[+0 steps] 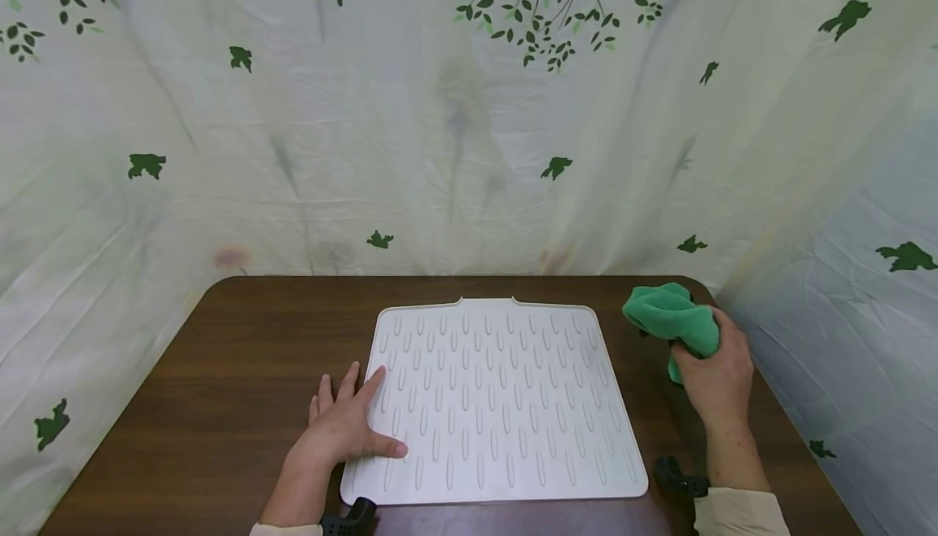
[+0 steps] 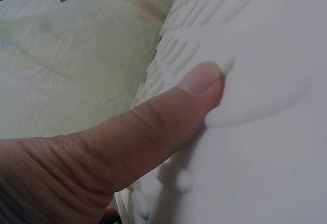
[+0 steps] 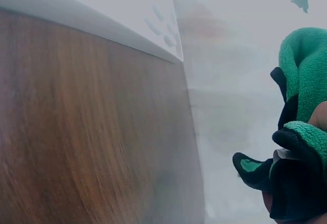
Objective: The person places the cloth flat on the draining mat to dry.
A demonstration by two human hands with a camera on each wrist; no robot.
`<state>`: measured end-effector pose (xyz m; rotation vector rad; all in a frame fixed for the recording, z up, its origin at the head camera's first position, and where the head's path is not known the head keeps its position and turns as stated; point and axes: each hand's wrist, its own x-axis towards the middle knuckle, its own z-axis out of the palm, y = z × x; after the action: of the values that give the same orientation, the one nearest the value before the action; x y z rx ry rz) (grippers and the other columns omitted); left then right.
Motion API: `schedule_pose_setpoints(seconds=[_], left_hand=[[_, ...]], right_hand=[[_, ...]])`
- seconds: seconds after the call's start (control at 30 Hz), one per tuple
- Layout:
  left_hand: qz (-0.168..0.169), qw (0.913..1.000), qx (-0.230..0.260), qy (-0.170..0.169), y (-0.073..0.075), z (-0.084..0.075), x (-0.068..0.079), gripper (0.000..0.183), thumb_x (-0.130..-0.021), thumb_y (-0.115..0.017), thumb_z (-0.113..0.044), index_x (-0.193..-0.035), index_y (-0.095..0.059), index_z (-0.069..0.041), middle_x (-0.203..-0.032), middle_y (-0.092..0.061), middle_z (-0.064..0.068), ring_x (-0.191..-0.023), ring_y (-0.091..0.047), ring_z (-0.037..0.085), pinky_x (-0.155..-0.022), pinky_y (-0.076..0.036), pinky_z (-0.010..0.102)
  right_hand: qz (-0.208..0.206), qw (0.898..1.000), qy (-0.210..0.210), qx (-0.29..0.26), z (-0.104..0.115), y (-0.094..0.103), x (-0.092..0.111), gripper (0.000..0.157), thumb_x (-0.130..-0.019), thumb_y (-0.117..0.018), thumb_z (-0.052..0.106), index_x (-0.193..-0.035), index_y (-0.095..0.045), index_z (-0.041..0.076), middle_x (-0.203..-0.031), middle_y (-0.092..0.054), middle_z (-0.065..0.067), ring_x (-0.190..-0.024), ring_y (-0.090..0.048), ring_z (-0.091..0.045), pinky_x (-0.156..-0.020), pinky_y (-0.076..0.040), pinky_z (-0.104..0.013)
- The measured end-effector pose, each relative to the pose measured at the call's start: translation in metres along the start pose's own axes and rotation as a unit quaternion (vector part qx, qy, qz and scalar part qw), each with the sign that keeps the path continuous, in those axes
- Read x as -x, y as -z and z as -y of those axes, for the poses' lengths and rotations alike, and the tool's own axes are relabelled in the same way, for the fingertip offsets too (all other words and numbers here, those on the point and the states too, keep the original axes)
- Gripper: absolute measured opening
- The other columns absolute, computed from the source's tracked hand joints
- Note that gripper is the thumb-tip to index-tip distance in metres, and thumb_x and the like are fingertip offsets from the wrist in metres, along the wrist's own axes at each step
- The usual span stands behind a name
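Note:
A white ridged board point(image 1: 498, 406), like a drying tray with rows of raised oval ribs, lies flat on the table. My left hand point(image 1: 344, 426) rests at its left edge with the fingers spread and straight. In the left wrist view, the thumb point(image 2: 168, 116) presses on the board's ribbed surface point(image 2: 265, 147). At the table's right side, my right hand point(image 1: 718, 373) grips a bunched green cloth point(image 1: 670, 314). Dark edging shows on the folded cloth point(image 3: 306, 65) in the right wrist view. The fingers beneath the cloth are mostly hidden.
The brown wooden table point(image 1: 264, 340) has rounded far corners. Behind it and along the right side hangs a pale curtain point(image 1: 410, 145) with green leaf prints. Dark straps sit on both wrists, near beige sleeves point(image 1: 740, 511).

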<state>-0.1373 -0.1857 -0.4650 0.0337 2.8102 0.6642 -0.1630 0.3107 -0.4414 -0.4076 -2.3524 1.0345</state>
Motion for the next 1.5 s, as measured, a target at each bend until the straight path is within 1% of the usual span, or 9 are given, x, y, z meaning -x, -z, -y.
schedule_pose_setpoints(seconds=[0.3, 0.6, 0.97, 1.5], left_hand=[[0.0, 1.0, 0.001, 0.006, -0.0012, -0.0002, -0.0022, 0.133, -0.036, -0.079, -0.069, -0.147, -0.028, -0.018, -0.151, -0.006, 0.023, -0.13, 0.009, 0.055, -0.098, -0.002, 0.068], [0.001, 1.0, 0.0, 0.006, -0.0015, 0.0001, -0.0014, 0.132, -0.036, -0.079, -0.069, -0.147, -0.028, -0.018, -0.151, -0.006, 0.023, -0.13, 0.009, 0.054, -0.098, -0.003, 0.068], [0.001, 1.0, 0.0, 0.007, -0.0009, -0.0007, -0.0013, 0.132, -0.037, -0.079, -0.069, -0.147, -0.027, -0.019, -0.151, -0.007, 0.023, -0.13, 0.009, 0.054, -0.099, -0.002, 0.068], [-0.004, 0.9999, -0.006, 0.01, 0.0003, -0.003, -0.0007, 0.132, -0.036, -0.08, -0.067, -0.147, -0.028, -0.018, -0.15, -0.007, 0.024, -0.13, 0.008, 0.055, -0.099, -0.002, 0.068]], right_hand=[[0.007, 1.0, 0.006, 0.004, 0.0002, -0.0006, 0.0001, 0.066, -0.079, -0.069, 0.011, -0.138, -0.041, 0.022, -0.128, -0.046, -0.015, -0.113, -0.042, -0.037, -0.088, -0.032, -0.06], [0.004, 1.0, 0.016, 0.009, 0.0006, -0.0022, 0.001, 0.067, -0.078, -0.069, 0.011, -0.138, -0.042, 0.021, -0.127, -0.046, -0.016, -0.112, -0.043, -0.037, -0.088, -0.032, -0.059], [0.014, 1.0, 0.017, 0.009, 0.0016, -0.0025, 0.0013, 0.066, -0.079, -0.069, 0.012, -0.138, -0.041, 0.019, -0.129, -0.046, -0.015, -0.113, -0.042, -0.037, -0.088, -0.031, -0.06], [0.01, 1.0, 0.025, 0.008, 0.0006, -0.0031, 0.0012, 0.065, -0.079, -0.069, 0.012, -0.137, -0.042, 0.02, -0.125, -0.048, -0.016, -0.111, -0.043, -0.036, -0.086, -0.032, -0.061]])
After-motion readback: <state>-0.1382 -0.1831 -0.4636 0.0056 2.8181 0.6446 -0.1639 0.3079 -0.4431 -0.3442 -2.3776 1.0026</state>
